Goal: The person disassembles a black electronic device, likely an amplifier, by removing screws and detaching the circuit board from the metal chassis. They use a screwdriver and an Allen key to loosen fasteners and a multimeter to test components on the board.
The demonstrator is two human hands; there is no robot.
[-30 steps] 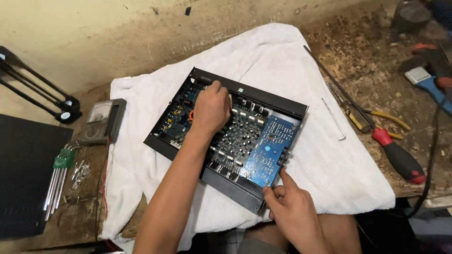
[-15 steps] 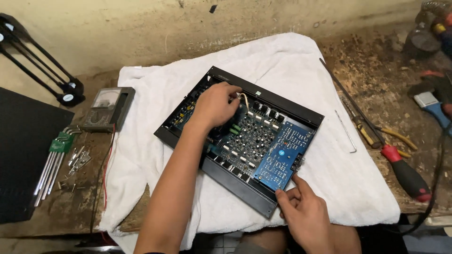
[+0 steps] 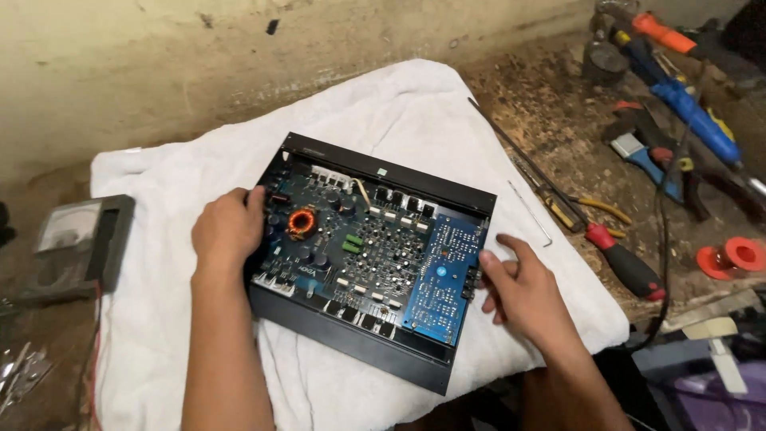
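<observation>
A white towel (image 3: 343, 120) covers the middle of a dirty bench (image 3: 550, 104), and on it lies an open black chassis (image 3: 351, 351), turned at a slant so its far-left corner points toward the wall (image 3: 159, 56). Inside it sits a dark circuit board (image 3: 359, 255) crowded with small parts, with a copper coil (image 3: 301, 223) near its left end and a blue board (image 3: 443, 275) filling its right end. The left hand (image 3: 227, 231) rests on the chassis's left edge, fingers curled over the rim and touching the board beside the coil; it is closed loosely around that edge rather than clamped on any loose part. The right hand (image 3: 519, 283) lies at the chassis's right end, fingers spread a little and their tips touching the edge just beside the blue board; it grips nothing. Left of the towel, on the bench, lies a grey meter (image 3: 80, 243), with a few small metal bits (image 3: 20, 371) at the near-left corner. Right of the towel lie a long thin rod (image 3: 511, 144), a screwdriver with a red-and-black handle (image 3: 626, 263), and a yellow-handled tool (image 3: 598, 209) just beyond it. Farther right are blue tools (image 3: 686, 112), an orange-handled one (image 3: 662, 32) at the far edge, and a red spool (image 3: 738, 255) near the right border.
</observation>
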